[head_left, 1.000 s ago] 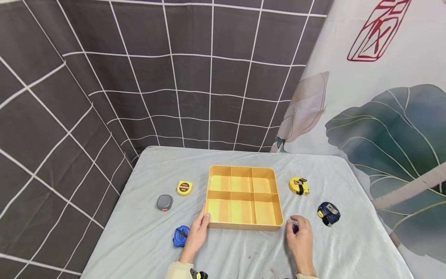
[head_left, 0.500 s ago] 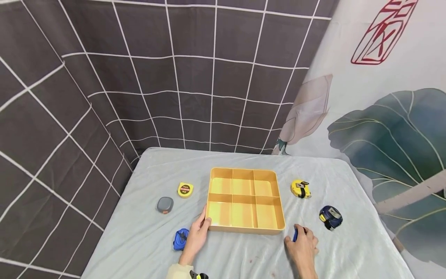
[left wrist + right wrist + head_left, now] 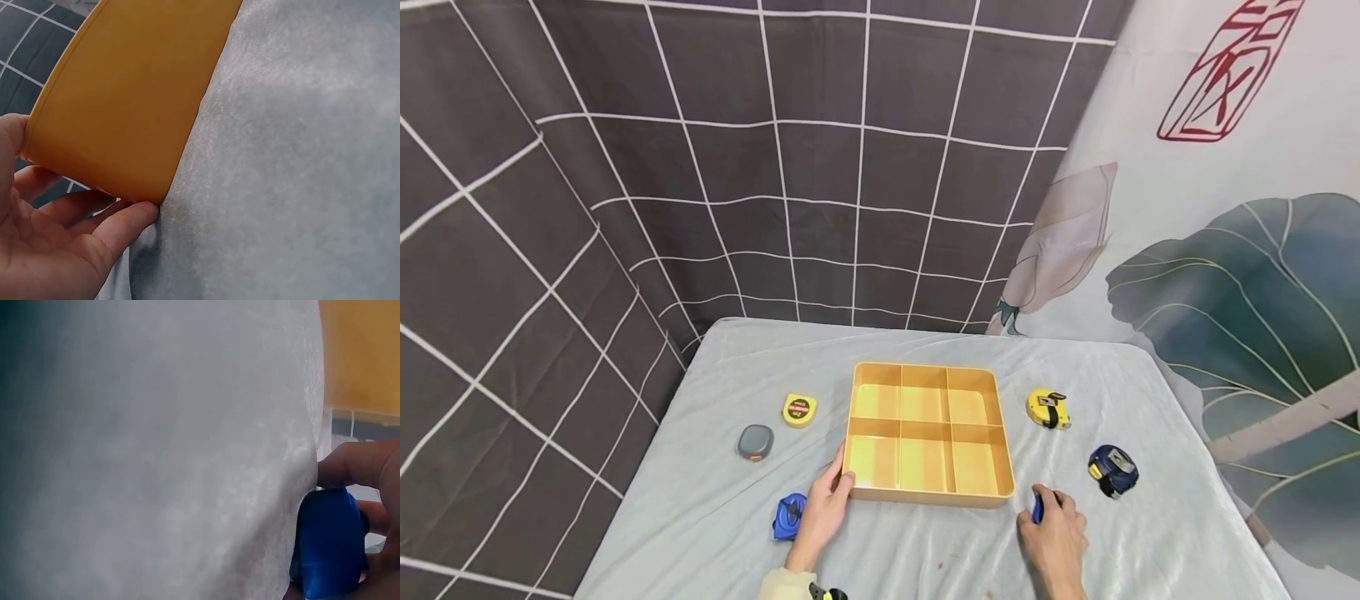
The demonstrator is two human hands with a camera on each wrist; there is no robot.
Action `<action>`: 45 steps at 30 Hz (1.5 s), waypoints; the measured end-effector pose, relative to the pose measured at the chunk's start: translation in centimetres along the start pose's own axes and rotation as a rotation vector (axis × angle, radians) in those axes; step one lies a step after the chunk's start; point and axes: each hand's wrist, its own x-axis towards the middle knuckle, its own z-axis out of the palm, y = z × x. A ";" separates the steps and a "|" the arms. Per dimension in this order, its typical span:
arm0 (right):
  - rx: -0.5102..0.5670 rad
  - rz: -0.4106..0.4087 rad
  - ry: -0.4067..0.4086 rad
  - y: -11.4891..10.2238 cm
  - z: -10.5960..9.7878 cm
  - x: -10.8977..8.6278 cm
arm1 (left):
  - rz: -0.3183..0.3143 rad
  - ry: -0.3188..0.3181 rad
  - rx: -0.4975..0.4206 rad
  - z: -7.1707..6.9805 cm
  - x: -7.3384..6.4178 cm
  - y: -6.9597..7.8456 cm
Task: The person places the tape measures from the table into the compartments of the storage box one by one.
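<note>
A yellow box with several compartments (image 3: 927,425) stands mid-table. My left hand (image 3: 826,508) grips its front left corner, the thumb at the rim and the fingers along the outer wall (image 3: 125,106). Right of the box's front corner, my right hand (image 3: 1054,533) holds a blue tape measure (image 3: 331,544) low over the cloth, thumb and fingers around its sides. Much of this tape measure is hidden by the hand in the head view. Another blue tape measure (image 3: 788,515) lies beside my left wrist, partly covered by it.
Left of the box lie a small yellow tape measure (image 3: 799,410) and a grey rounded tape measure (image 3: 756,442). On the right are a yellow-and-black tape measure (image 3: 1048,408) and a dark blue one (image 3: 1113,471). A pale cloth (image 3: 940,558) covers the table.
My right hand has turned the blue tape measure, so its blue side now faces up and left. The left hand stays on the box, and the head view has shifted slightly.
</note>
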 end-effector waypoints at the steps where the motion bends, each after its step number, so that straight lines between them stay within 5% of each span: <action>1: 0.005 -0.003 0.004 0.1 0.0 0.0 | 0.002 0.000 -0.003 -0.1 -0.2 0.5; 6: 0.044 -0.025 0.029 0.3 -0.1 0.2 | 0.011 -0.003 0.001 -0.5 -0.6 2.1; 14: 0.136 -0.060 0.098 0.3 0.0 -0.1 | 0.052 0.019 0.054 0.2 0.3 -1.4; 23: 0.192 -0.157 0.166 -0.6 -0.6 0.2 | 0.044 0.014 0.055 0.3 0.6 -2.0; 33: 0.192 -0.123 0.117 -2.3 -2.3 0.5 | 0.036 0.000 -0.003 -0.4 -0.6 2.1; 45: 0.249 -0.223 0.172 -3.8 -3.5 0.5 | 0.028 -0.007 -0.021 -0.4 -0.6 2.0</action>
